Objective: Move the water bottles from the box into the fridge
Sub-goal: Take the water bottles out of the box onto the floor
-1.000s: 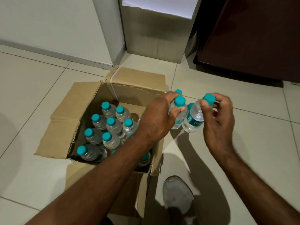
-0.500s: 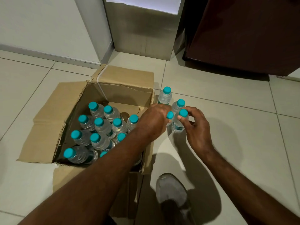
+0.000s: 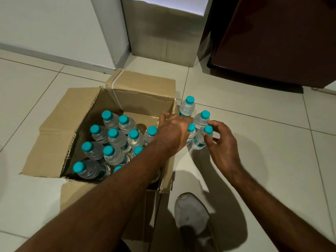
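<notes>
An open cardboard box (image 3: 138, 99) sits on the tiled floor and holds several clear water bottles (image 3: 116, 137) with teal caps. More bottles stand on the floor just right of the box: a far one (image 3: 188, 106), one behind the hands (image 3: 201, 119), one by my left knuckles (image 3: 191, 132), and the nearest (image 3: 201, 139). My right hand (image 3: 222, 144) curls its thumb and fingers round the neck of that nearest bottle. My left hand (image 3: 172, 131) hovers over the box's right edge, fingers loose, holding nothing.
A silver metal unit (image 3: 163, 33) stands on the floor behind the box. A dark maroon panel (image 3: 276, 42) fills the upper right. A white wall with a skirting board (image 3: 54, 57) runs along the left. My grey shoe (image 3: 190, 213) is below the hands.
Both hands brought two bottles down from the air and stood them on the floor beside the other two. My left hand has let go and shifted toward the box.
</notes>
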Tool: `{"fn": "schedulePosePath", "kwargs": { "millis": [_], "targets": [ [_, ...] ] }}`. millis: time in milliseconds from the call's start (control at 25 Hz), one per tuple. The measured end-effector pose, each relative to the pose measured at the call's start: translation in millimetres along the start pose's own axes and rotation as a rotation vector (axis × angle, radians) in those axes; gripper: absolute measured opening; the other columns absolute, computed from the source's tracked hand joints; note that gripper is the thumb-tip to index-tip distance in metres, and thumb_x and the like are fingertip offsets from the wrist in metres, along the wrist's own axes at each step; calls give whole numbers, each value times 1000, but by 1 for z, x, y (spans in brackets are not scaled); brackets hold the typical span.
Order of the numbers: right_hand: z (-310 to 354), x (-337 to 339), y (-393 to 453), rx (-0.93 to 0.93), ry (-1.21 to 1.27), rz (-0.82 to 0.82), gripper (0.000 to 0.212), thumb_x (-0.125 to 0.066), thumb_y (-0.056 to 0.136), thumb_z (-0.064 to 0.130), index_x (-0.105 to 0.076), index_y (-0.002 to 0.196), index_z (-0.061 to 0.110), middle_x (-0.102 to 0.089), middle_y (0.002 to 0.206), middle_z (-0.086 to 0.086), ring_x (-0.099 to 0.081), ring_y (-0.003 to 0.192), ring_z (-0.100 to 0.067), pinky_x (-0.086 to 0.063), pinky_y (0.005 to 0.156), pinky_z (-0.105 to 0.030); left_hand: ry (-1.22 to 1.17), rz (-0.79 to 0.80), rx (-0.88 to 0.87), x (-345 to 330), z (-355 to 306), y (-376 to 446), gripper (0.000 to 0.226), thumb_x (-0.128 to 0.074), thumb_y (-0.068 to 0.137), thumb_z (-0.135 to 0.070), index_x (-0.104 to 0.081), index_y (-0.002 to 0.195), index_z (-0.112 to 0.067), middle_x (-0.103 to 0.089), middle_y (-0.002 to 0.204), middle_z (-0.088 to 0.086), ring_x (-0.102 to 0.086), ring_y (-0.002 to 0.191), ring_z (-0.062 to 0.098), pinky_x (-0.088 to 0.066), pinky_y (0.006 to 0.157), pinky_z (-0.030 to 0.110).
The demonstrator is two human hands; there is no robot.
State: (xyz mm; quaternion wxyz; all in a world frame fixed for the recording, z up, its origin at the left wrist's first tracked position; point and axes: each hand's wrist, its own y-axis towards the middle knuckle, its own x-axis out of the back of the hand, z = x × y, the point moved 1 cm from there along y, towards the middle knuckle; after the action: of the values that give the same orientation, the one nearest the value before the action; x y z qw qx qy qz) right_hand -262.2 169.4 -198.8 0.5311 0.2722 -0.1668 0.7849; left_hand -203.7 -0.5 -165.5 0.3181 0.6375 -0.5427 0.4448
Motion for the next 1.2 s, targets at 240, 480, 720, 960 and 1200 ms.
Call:
{"fn": "schedulePosePath", "kwargs": {
  "millis": [240, 480, 720, 960, 1200],
  "targets": [
    [41, -2, -11, 174, -85, -139, 37, -63, 96, 20, -54, 132, 21, -49, 135, 3, -47, 126, -12, -50, 99, -27, -156, -173, -9, 28, 13, -18, 41, -59, 96, -31, -54, 136, -28, -60, 136, -4, -50, 126, 15, -33, 112, 43],
    [97, -44, -32, 356, -29, 129, 33, -63, 94, 19, -59, 127, 21, -54, 129, 3, -50, 122, -11, -46, 98, -25, -167, -177, 152, 64, 67, -57, 32, -60, 96, -34, -58, 128, -27, -65, 126, -4, -58, 115, 14, -47, 102, 42],
    [118, -73, -17, 402, -389, 374, 46, -60, 97, 34, -48, 140, 28, -52, 136, 5, -50, 122, -14, -47, 101, -35, 149, 62, 236, 63, 97, -91, 43, -59, 96, -36, -48, 137, -30, -59, 135, -3, -50, 130, 21, -23, 117, 55],
    [128, -90, 0, 319, -544, 455, 43, -69, 92, 34, -56, 131, 24, -65, 123, 1, -62, 106, -21, -55, 94, -41, 185, 66, 254, 56, 99, -90, 46, -61, 95, -31, -46, 138, -25, -59, 136, 1, -48, 132, 23, -22, 118, 51],
    [123, -91, 12, 228, -513, 491, 33, -78, 86, 28, -64, 115, 24, -66, 108, 3, -62, 92, -15, -58, 83, -37, 78, -20, 281, 54, 105, -88, 34, -62, 95, -31, -54, 128, -26, -66, 119, -4, -58, 117, 19, -23, 117, 47]
  ]
}}
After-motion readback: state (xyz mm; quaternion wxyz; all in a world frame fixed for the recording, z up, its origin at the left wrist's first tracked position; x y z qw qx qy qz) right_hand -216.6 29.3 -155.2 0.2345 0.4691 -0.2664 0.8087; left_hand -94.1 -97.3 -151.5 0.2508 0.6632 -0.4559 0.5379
